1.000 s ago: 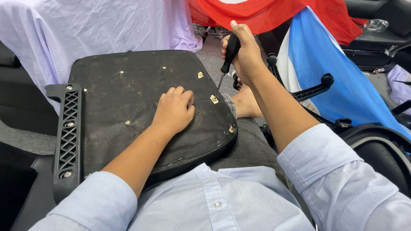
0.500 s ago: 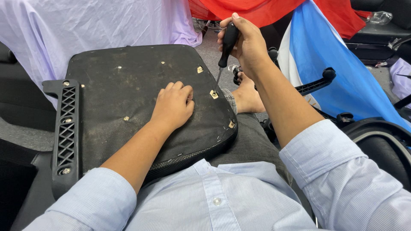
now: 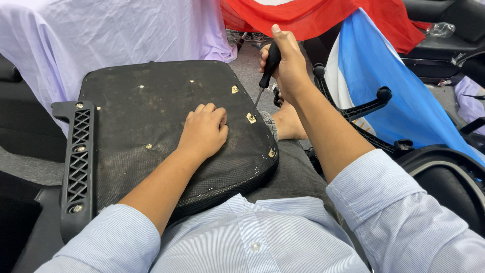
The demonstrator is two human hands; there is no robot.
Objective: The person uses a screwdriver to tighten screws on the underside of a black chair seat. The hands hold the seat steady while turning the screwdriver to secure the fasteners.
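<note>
Right hand (image 3: pixel 289 65) clenched on screwdriver (image 3: pixel 268 68); left hand (image 3: pixel 204 130) flat, pinning seat (image 3: pixel 151 101). Keep tip square in plate (image 3: pixel 251 118).

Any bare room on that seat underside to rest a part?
Free: the seat panel between the plastic bracket and the left hand. Crowded: the right edge, where the right hand works the screwdriver.

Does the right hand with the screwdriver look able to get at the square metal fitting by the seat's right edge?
Probably yes: the right hand angles the screwdriver at that fitting, and the left hand rests beside it, not over it.
</note>
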